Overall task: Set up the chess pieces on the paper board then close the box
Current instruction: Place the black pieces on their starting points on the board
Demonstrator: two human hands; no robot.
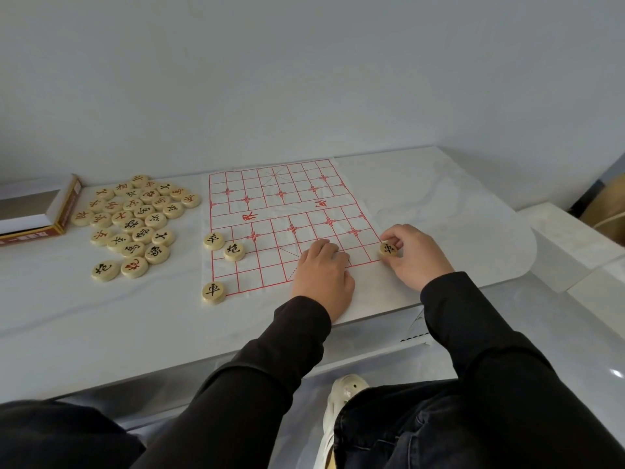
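A white paper board (280, 214) with a red grid lies on the table. Three round wooden pieces rest along its left edge: one at the near left corner (213, 292), a second (234, 251) and a third (214, 241) farther up. My right hand (414, 257) pinches a black-marked piece (388, 248) at the board's near right corner. My left hand (323, 275) lies curled, knuckles up, on the board's near middle, and nothing shows in it. A heap of loose pieces (135, 218) lies left of the board. The open box (37, 208) stands at the far left.
The white table (101, 333) ends at a front edge just behind my forearms, with a rounded right end. A wall rises close behind the board. A white block (571, 245) sits to the right. My knee and a white shoe (345, 394) are below the table edge.
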